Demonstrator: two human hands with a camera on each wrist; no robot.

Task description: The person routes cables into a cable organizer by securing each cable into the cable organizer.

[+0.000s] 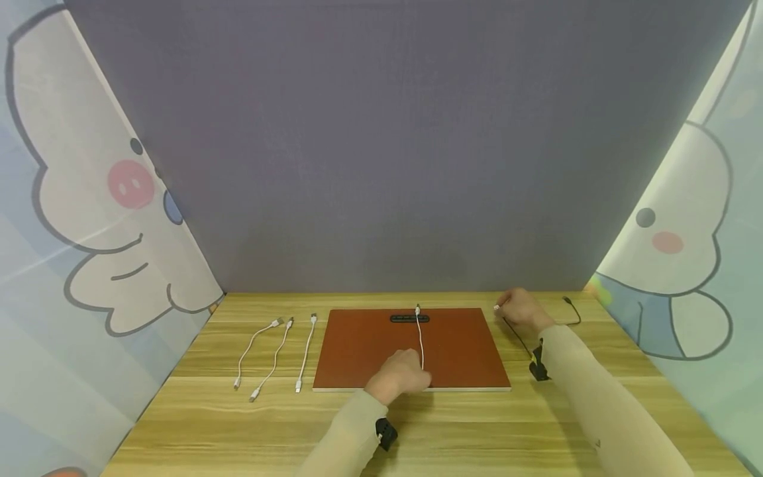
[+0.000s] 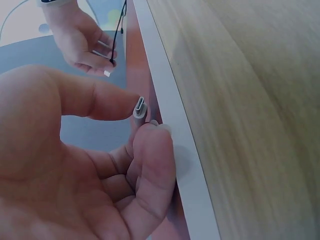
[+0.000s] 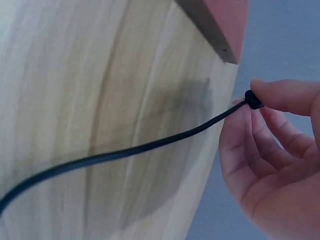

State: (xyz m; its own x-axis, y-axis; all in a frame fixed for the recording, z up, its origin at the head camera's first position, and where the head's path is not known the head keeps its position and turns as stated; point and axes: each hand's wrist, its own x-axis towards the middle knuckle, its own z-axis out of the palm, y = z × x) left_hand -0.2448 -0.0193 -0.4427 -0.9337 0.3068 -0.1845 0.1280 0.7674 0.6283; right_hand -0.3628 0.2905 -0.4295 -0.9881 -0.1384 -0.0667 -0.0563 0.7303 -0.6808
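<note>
My left hand (image 1: 402,373) is at the front edge of a reddish-brown board (image 1: 352,351). Between thumb and fingers it pinches one end of a white charging cable (image 1: 420,341), whose USB-C plug (image 2: 140,106) shows in the left wrist view. From there the cable runs back across the board to a slotted black strip (image 1: 400,318), its other plug lying at the strip. Beyond the board's right side, my right hand (image 1: 520,310) pinches the plug end of a black cable (image 3: 135,149) by its black collar (image 3: 254,100). A pale plug tip points out of those fingers.
Three short white cables (image 1: 275,358) lie apart from one another on the wooden table (image 1: 197,411), left of the board. At the far right rests the black cable's other plug (image 1: 566,300). A grey panel (image 1: 393,165) stands behind, with cartoon-printed walls (image 1: 685,199) at both sides.
</note>
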